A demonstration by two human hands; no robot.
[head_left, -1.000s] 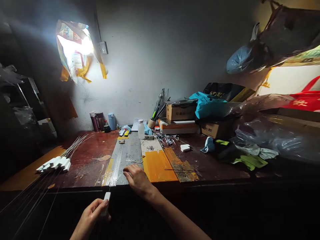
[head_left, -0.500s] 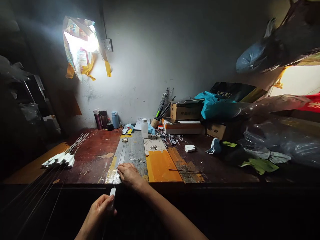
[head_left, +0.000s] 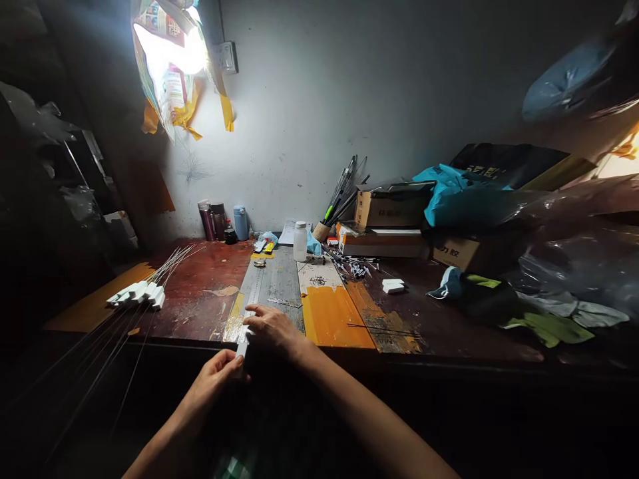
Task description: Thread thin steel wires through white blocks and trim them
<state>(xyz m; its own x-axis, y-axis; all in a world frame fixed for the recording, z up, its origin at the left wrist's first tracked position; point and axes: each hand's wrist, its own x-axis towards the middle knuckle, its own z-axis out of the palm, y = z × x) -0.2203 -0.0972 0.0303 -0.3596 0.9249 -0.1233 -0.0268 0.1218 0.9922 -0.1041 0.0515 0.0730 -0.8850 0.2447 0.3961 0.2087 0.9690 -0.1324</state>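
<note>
Left hand (head_left: 215, 374) pinches white block (head_left: 241, 350) at bench (head_left: 192, 296) edge.
Right hand (head_left: 274, 330) beside it, grip unclear; a loose left pinch could let the block tilt.

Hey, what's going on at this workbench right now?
A person's left hand grips a white block by the front edge of the workbench. The right hand is just beyond, over the ruler; whether it holds anything is unclear. More white blocks, with thin wires, lie leftward.

White block (head_left: 242, 349) partly behind left fingers (head_left: 225, 361)
</note>
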